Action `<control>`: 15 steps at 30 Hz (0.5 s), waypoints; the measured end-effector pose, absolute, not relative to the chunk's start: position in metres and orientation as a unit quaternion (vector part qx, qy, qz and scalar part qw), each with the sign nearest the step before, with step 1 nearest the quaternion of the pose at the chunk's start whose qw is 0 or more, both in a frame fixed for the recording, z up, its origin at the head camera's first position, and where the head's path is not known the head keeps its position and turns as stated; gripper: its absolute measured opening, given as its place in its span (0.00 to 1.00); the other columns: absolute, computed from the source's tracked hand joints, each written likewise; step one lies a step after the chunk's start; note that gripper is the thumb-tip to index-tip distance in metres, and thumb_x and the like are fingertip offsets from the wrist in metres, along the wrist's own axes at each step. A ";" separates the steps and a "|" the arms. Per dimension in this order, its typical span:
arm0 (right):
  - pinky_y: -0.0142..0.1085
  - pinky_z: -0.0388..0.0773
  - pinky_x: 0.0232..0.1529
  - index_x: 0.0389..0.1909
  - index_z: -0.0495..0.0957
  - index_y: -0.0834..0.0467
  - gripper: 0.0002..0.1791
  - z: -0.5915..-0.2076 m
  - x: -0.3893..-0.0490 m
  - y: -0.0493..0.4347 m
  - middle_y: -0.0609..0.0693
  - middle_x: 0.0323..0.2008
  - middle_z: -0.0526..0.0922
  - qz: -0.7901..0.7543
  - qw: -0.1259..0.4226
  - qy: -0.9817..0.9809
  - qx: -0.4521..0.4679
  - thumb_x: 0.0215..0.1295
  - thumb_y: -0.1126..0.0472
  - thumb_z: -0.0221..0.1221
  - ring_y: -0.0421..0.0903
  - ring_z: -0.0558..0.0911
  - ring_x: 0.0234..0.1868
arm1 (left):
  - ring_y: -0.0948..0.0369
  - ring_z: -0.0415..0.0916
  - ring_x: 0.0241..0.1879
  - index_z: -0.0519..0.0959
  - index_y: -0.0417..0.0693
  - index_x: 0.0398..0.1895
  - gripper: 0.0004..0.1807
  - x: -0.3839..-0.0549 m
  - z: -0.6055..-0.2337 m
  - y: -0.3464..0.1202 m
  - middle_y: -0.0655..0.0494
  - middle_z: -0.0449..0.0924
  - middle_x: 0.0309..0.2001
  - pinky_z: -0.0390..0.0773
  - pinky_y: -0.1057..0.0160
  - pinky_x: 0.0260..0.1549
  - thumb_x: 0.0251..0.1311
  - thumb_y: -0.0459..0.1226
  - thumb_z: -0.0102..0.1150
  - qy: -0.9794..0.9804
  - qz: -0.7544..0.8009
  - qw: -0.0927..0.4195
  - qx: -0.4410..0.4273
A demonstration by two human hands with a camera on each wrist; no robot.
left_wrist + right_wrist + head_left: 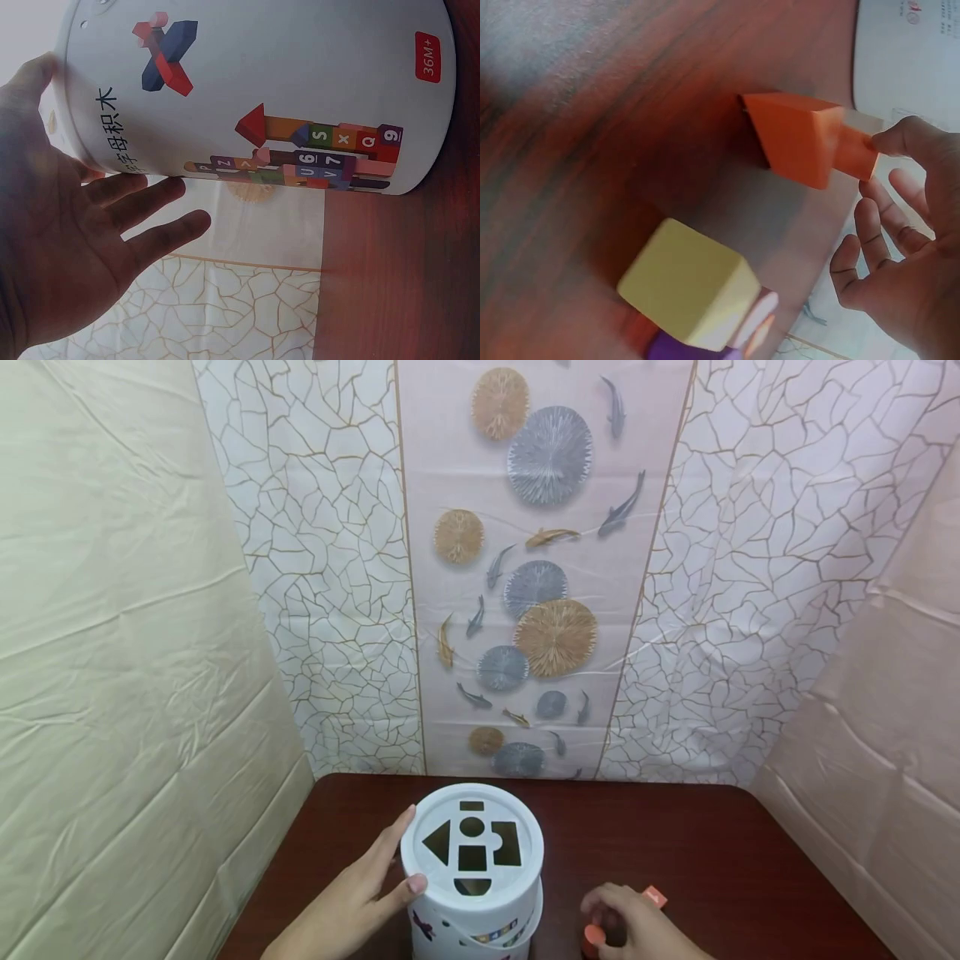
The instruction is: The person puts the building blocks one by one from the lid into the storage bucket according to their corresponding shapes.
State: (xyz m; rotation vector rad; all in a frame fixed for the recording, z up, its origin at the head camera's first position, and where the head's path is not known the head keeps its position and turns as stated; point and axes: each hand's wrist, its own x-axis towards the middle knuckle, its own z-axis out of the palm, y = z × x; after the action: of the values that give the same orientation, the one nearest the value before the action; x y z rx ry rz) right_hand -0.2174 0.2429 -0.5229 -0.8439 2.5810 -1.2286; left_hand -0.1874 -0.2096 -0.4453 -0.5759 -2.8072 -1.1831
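Observation:
A white bucket [476, 914] stands upright, its white lid [517, 881] cut with shaped holes and its side printed with pictures of blocks. My left hand [348, 893] rests against the bucket's left side, fingers fairly straight and thumb at the lid's rim; in the left wrist view the hand [75, 232] touches the printed wall. To the right of the bucket, my right hand [637, 922] pinches a small orange cylinder block [594, 937] between thumb and fingertip. The right wrist view has this cylinder block [855, 152] just behind a larger orange block [795, 139].
In the right wrist view a yellow block [690, 281] stands on the dark red table [570, 187], with a purple block [679, 349] and a pink piece [757, 315] beside it. A patterned cloth [517, 568] hangs behind the table, with plain cloths at both sides.

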 end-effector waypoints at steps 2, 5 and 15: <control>0.31 0.80 0.39 0.57 0.82 0.58 0.22 -0.516 -0.216 0.243 0.45 0.42 0.82 -0.412 0.084 0.867 -0.267 0.64 0.63 0.77 0.33 0.77 0.41 | 0.55 0.68 0.82 0.40 0.91 0.88 0.48 -0.187 -0.445 -0.210 0.68 0.51 0.90 0.74 0.34 0.74 0.78 0.60 0.61 -0.904 -0.384 0.021 -0.186; 0.31 0.80 0.40 0.57 0.82 0.52 0.24 -0.506 -0.213 0.243 0.42 0.41 0.82 -0.386 0.039 0.879 -0.277 0.61 0.61 0.79 0.33 0.78 0.41 | 0.57 0.69 0.81 0.41 0.90 0.88 0.48 -0.186 -0.445 -0.210 0.69 0.51 0.90 0.74 0.35 0.74 0.78 0.59 0.62 -0.904 -0.384 0.025 -0.188; 0.30 0.79 0.34 0.59 0.77 0.46 0.35 -0.477 -0.209 0.239 0.36 0.37 0.82 -0.324 -0.175 0.853 -0.369 0.53 0.68 0.82 0.34 0.81 0.36 | 0.57 0.70 0.80 0.41 0.90 0.88 0.47 -0.188 -0.445 -0.211 0.71 0.51 0.89 0.75 0.36 0.73 0.79 0.60 0.60 -0.903 -0.385 0.026 -0.191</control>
State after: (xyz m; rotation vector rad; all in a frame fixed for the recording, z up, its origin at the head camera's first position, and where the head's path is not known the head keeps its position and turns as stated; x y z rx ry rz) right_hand -0.2093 0.2394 -0.4767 -1.3096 3.0286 -1.1501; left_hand -0.1877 -0.2106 -0.4454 -0.5910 -2.7898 -1.1900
